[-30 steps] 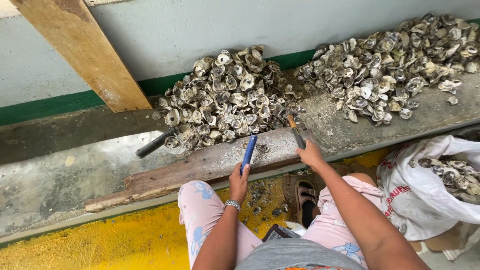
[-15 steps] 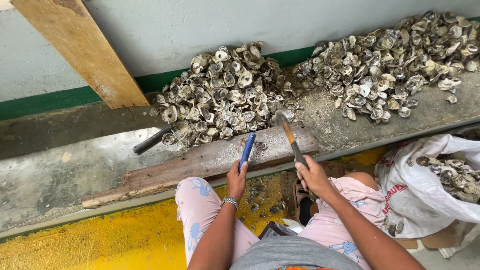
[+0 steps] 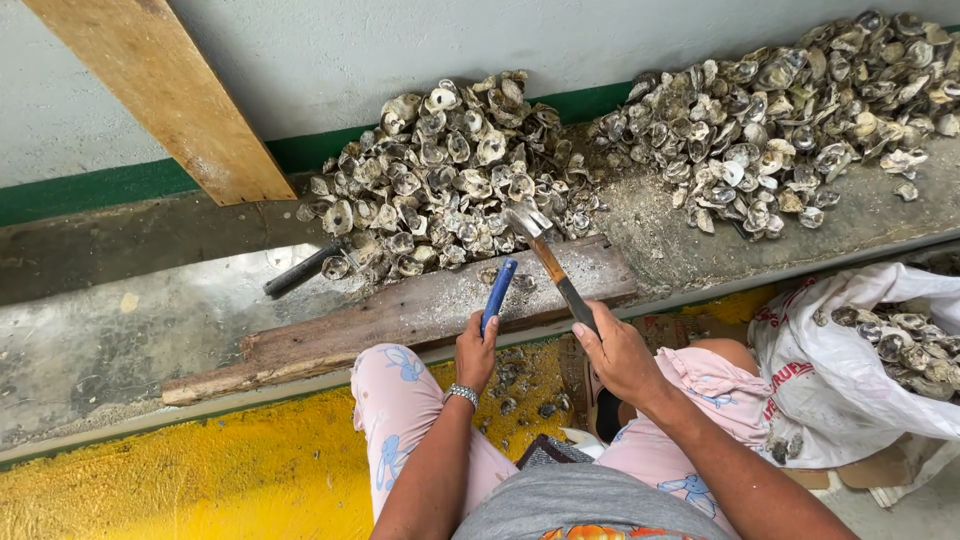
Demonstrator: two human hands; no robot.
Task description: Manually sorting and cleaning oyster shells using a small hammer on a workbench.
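A concrete ledge (image 3: 120, 340) against a wall carries a plank (image 3: 400, 315) and shell heaps (image 3: 450, 170). Left hand (image 3: 475, 352) grips a blue tool (image 3: 498, 292); right hand (image 3: 620, 355) clasps a hammer (image 3: 550, 265) over the plank's edge.

Bare ledge (image 3: 120, 340) left of plank (image 3: 400, 310) is free; shell piles (image 3: 450, 170) and slanted board (image 3: 170, 100) block the wall side.

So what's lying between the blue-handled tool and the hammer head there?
In the head view, only a small shell and some grit sit on the wooden plank between the blue-handled tool in the left hand and the hammer in the right hand.
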